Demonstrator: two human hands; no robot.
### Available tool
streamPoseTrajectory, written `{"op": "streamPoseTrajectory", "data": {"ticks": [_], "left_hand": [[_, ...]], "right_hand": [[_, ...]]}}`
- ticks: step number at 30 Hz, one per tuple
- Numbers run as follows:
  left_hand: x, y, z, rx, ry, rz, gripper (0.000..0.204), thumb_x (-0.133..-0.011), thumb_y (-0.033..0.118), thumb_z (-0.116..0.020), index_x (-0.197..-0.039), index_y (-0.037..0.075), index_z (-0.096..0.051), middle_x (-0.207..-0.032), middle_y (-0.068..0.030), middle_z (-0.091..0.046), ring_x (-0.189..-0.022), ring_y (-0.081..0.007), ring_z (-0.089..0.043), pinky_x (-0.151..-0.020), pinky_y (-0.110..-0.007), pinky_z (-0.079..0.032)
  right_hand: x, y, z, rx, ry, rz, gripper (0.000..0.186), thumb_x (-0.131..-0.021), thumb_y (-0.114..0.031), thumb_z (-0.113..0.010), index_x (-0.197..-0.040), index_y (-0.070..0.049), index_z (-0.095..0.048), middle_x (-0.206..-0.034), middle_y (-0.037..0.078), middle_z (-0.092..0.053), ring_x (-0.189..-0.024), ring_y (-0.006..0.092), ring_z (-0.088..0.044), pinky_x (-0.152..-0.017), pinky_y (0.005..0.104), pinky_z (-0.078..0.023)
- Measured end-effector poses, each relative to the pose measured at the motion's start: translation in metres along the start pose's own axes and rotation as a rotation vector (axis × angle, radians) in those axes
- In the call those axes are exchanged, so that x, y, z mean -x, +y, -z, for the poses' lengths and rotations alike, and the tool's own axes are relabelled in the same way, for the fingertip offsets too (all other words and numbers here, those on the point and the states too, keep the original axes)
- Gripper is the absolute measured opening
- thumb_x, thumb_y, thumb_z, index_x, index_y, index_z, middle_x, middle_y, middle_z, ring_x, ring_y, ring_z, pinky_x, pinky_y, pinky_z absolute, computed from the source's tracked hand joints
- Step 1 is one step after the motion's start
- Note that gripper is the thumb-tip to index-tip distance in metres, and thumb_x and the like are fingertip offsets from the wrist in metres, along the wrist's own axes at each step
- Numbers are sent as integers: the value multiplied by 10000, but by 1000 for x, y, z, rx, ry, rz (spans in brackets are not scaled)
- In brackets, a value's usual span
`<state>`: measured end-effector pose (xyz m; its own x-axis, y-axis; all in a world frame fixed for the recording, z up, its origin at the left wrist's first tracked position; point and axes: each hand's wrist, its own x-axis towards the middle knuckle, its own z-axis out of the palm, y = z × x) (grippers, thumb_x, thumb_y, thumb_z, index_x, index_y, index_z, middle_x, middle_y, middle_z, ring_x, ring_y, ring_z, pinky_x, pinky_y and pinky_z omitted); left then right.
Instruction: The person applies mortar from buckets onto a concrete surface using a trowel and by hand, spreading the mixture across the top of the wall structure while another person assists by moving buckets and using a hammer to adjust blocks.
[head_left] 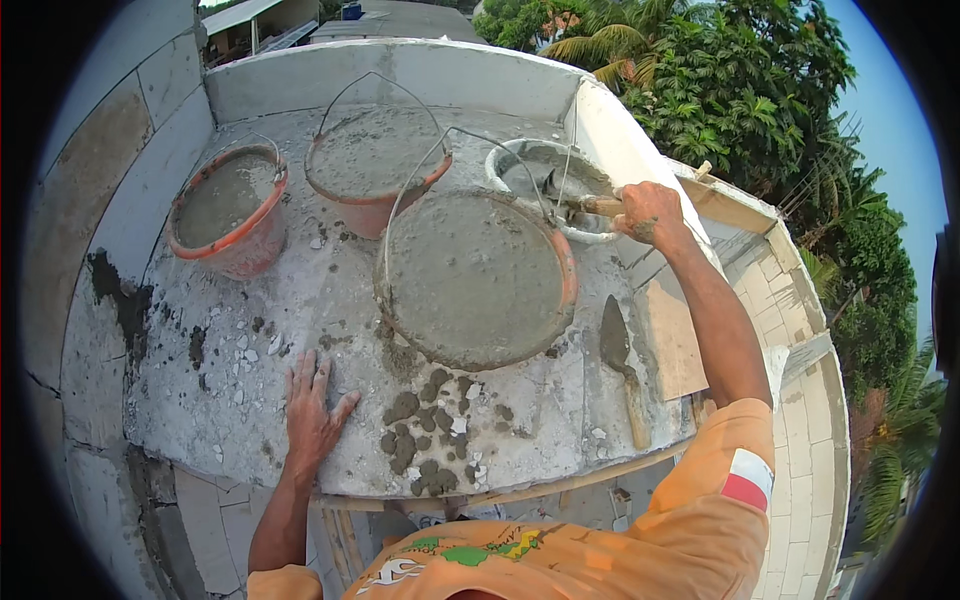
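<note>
My right hand is closed around the wooden handle of a trowel. Its metal end reaches into a white-rimmed bucket with grey, wet-looking contents, partly hidden by the tool. My left hand rests on the concrete slab, fingers spread and holding nothing. Between my hands stands a large orange-rimmed bucket filled to the brim with grey mortar, its wire handle raised. A second trowel, pointed and wooden-handled, lies on the slab right of that bucket.
Two more orange buckets of mortar stand behind, one at the left and one in the middle. Mortar clumps lie near the slab's front edge. A low block wall bounds the back; a taller wall rises left.
</note>
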<state>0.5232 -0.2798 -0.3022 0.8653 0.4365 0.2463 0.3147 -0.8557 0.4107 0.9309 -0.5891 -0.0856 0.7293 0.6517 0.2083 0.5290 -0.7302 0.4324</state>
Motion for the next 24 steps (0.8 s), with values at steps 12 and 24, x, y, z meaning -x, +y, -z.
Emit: {"op": "streamPoseTrajectory", "data": {"ticks": [12,24], "left_hand": [[0,1,1,2,-2,-1,696,-861,424,-689,-1342,-52,-525,-1481,-266,-398,-1409,-399,-328,-1193,-504,-181],[4,-10,-17,-10,-39,-57,617,-964,427,-594,-1402,4,-494,-1507,-232,-379,-1396,-388,-346,-1140,-484,-280]], "right_hand": [[69,58,22,-549,-21,-414,743,-697,-490,-797,-1247,-13,-651,-1000,249,-711,-949,329,-698,-859,420,-520],[273,44,22,-1438,247,-754,431,-884,-278,-685,-1222,-23,-608,-825,141,-664,-665,189,-640,-584,313,-505]]}}
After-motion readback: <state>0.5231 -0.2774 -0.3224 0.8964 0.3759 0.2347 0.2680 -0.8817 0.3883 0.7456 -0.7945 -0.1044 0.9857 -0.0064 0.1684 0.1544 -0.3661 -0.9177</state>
